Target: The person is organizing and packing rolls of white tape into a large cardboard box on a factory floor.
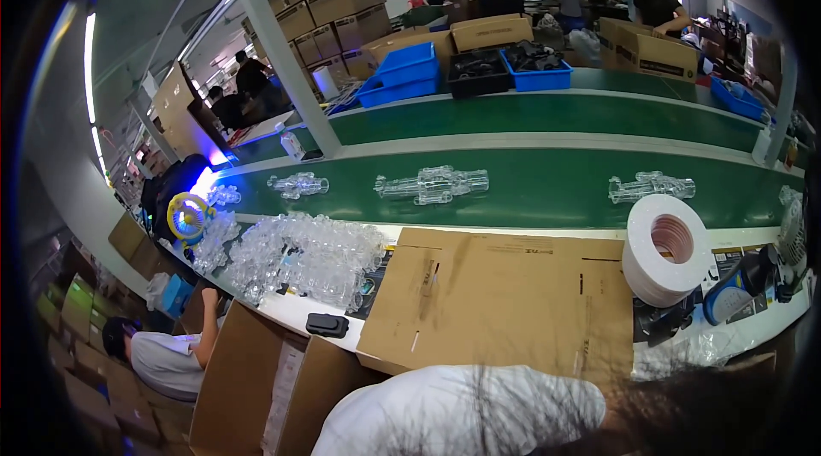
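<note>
We saw a flat piece of brown cardboard (505,306) in the lower middle of the frame. A white shirt (462,413) hid part of its bottom edge. We could not see the left hand or the right hand, so we could not tell if their fingers were open or closed. At the cardboard's right edge we saw a big white roll (640,246). To its left we saw a clear plastic pile (299,259). Above, more clear pieces (432,186) lay on a green belt (539,208).

Pale pillar (280,50), glowing tube lights (91,71)
</note>
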Available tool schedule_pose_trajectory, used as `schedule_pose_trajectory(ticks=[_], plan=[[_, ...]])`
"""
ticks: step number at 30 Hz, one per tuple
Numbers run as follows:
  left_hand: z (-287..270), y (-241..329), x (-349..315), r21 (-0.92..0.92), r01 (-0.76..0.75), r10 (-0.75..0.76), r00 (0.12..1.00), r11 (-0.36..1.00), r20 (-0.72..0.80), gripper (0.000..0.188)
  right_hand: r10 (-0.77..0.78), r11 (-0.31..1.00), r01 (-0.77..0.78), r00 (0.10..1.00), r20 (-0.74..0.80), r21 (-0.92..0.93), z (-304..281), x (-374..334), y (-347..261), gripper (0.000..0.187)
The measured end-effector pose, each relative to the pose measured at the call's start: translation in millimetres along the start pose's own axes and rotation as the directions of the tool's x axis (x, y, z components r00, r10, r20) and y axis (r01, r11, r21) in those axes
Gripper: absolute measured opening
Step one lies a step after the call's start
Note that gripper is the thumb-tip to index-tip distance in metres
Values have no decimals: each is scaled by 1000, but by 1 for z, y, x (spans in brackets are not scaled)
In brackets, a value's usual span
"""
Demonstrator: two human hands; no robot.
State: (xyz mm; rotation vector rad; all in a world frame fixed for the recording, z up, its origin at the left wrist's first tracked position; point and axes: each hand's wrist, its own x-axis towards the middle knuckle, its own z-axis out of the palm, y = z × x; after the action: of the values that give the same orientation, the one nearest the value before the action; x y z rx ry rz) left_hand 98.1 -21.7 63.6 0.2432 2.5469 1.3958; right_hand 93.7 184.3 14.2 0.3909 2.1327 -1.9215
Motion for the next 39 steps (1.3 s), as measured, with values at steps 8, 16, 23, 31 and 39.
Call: schedule_pose_trajectory(ticks=[8,16,23,31,39], plan=[[8,2,-1,-188,64,-63,998,980,12,49,11,996,-7,999,-53,87,1,4,-3,30],[4,5,7,-380,91,-70,995,921,69,52,-128,985,130,992,-22,112,-44,-7,-7,38],[12,-51,116,408,-404,405,910,819,89,38,-81,822,-18,986,147,570,-12,94,15,48],[45,-16,110,284,-367,321,927,886,195,17,-420,903,328,805,-419,-277,-58,32,0,38],[36,-14,107,-590,139,51,954,796,294,52,-187,915,315,885,-427,252,-46,-9,-28,42]])
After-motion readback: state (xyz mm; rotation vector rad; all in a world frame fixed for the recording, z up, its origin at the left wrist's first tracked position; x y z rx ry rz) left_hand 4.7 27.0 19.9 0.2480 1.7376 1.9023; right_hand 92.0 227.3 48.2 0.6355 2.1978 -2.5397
